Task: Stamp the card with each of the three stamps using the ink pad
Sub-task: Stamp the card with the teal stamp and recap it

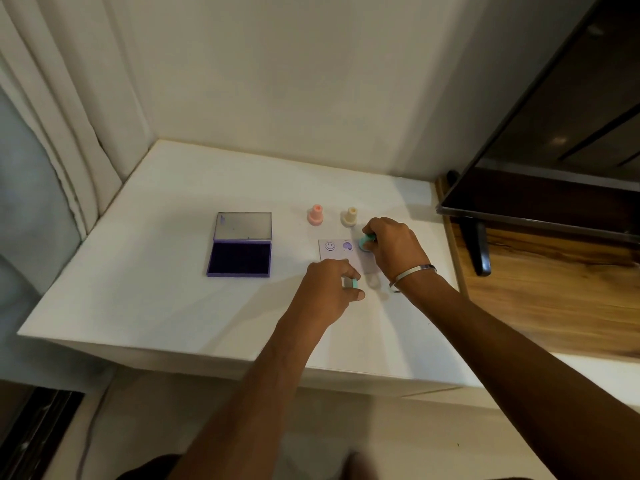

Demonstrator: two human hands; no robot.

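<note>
A pale card (pixel 337 253) lies on the white table (pixel 156 299) and bears a smiley print and a purple heart print. My right hand (pixel 394 249) grips a teal stamp (pixel 365 242) at the card's right end, tilted. My left hand (pixel 329 289) rests at the card's near edge and pinches a small teal cap (pixel 354 283). A pink stamp (pixel 316 214) and a cream stamp (pixel 349 216) stand upright behind the card. The purple ink pad (pixel 239 258) lies open at the left, lid raised.
A wall runs behind the table and a curtain (pixel 62 133) hangs at the left. A dark screen (pixel 554 150) on a black stand (pixel 479 249) sits on a wooden surface (pixel 554 299) at the right. A metal bangle (pixel 412 273) circles my right wrist.
</note>
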